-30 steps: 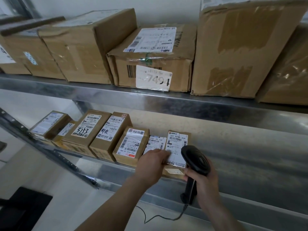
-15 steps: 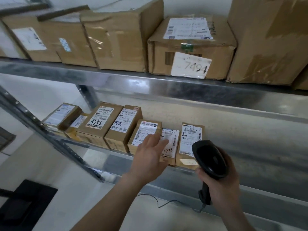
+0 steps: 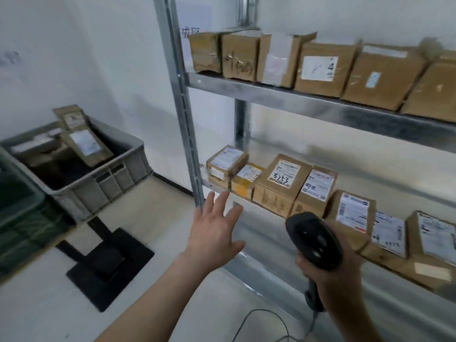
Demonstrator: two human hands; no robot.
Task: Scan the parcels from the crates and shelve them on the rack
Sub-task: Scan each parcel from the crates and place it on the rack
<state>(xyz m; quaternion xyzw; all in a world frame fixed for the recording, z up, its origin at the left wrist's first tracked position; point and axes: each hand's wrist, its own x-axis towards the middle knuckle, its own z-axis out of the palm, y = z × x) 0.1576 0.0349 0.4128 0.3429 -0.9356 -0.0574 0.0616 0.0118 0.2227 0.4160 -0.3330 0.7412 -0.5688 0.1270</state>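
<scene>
Head view: the left hand [image 3: 214, 233] hangs in the air with fingers [image 3: 223, 198] spread, holding nothing. The right hand [image 3: 333, 265] grips the black scanner [image 3: 312, 240]. Parcels [image 3: 281, 183] line the rack [image 3: 320, 107] on its lower shelf; more parcels fill the grey crate [image 3: 98, 178] at left.

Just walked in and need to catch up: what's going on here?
A person is shelving parcels. The right hand grips a black scanner; the left hand is open and empty, stretched toward the grey crate, where more parcels wait. A row of labelled boxes already sits on the rack.
</scene>
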